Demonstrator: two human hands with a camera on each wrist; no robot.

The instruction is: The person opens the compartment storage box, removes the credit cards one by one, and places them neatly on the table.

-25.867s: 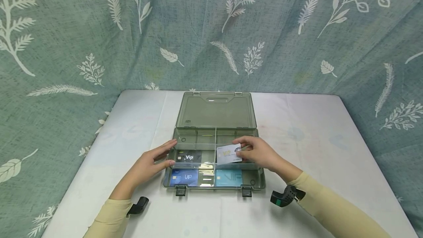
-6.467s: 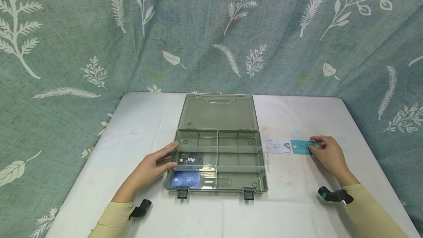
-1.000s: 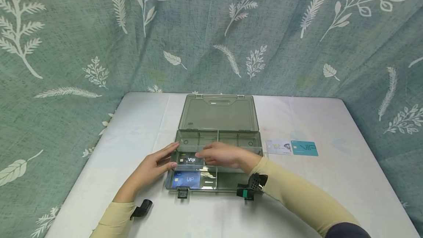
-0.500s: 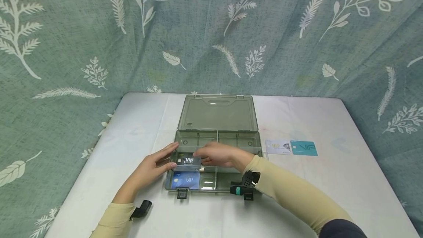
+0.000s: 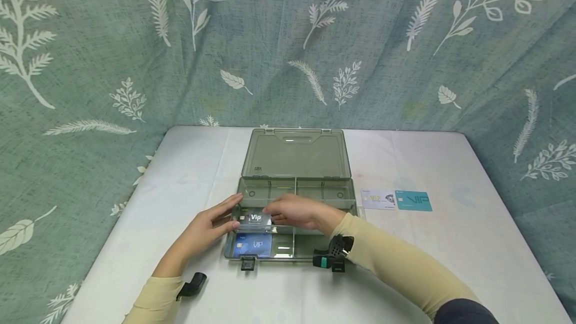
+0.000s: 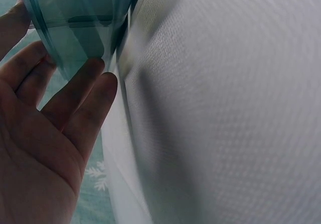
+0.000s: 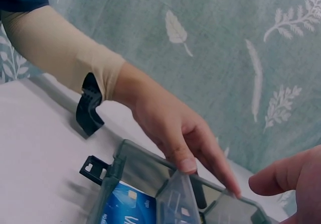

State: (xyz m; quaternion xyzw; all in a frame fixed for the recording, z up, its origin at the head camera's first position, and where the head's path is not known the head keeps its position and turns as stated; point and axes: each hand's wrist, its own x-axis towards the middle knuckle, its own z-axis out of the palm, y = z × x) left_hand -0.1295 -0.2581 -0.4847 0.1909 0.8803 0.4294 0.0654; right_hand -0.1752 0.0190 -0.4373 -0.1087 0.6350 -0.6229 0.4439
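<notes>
The grey translucent divided box [image 5: 295,259] lies open on the table. In its middle left compartment is a black VIP card [image 5: 253,218]. My right hand [image 5: 300,211] reaches in from the right, curled, its fingertips pinching the card's right edge. At the box's left side rests my left hand [image 5: 198,234]; the left wrist view shows its fingers [image 6: 83,98] extended along the wall. A blue VIP card [image 5: 253,245] lies in the front left compartment. In the right wrist view, a clear divider [image 7: 176,204] stands by that blue card and my right hand [image 7: 296,184] enters from the right.
On the white table [image 5: 405,254], right of the box, a white VIP card [image 5: 377,199] and a teal VIP card [image 5: 413,200] lie side by side. The lid [image 5: 295,156] is folded back. Behind hangs a leaf-patterned green cloth [image 5: 270,39].
The white and teal cards have gone from the box to the table at right. My right hand then reached into the middle left compartment; the black card has shifted slightly left. My left hand stays put.
</notes>
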